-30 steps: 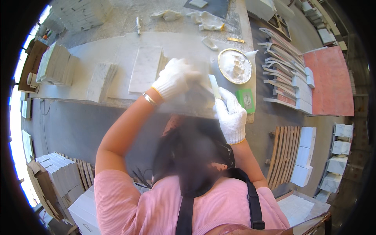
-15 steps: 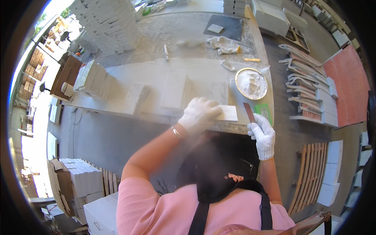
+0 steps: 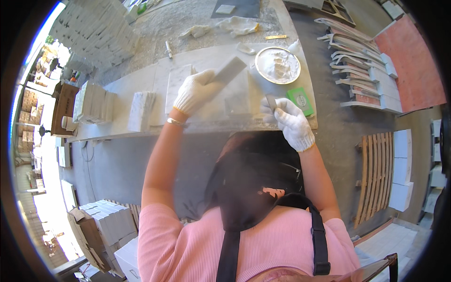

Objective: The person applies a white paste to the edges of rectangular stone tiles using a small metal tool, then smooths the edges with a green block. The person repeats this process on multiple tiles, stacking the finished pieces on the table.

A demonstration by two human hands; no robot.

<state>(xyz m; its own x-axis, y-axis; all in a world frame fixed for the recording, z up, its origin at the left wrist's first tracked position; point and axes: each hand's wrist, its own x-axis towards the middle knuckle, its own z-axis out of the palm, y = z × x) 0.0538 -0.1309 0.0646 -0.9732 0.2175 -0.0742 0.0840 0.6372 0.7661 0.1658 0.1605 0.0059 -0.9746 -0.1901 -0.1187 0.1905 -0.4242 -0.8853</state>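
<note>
Both my hands wear white knit gloves. My left hand point(image 3: 195, 91) is closed on the near end of a rectangular tile point(image 3: 231, 69), held tilted above the table and looking grey in shade. My right hand point(image 3: 292, 123) grips a thin flat strip point(image 3: 271, 101), brownish and seen nearly edge-on, over the table's front edge. Just beyond the right hand stands a round bowl point(image 3: 257, 70) of white paste or powder. A green box point(image 3: 300, 101) lies beside that hand. Under and left of the left hand are white marble-like tiles point(image 3: 141, 111) on the table.
Stacked tiles point(image 3: 91, 103) stand on the table's left, with a taller stack point(image 3: 94, 33) behind. Farther back lie spare gloves point(image 3: 237, 26), a white marker-like tube point(image 3: 168, 50) and a yellow strip point(image 3: 276, 36). A wooden pallet point(image 3: 374, 178) is on the floor at right.
My left hand has lifted the tile from the table's front edge and moved it left and away from me. My right hand has turned its strip nearly edge-on. The view has shifted.
</note>
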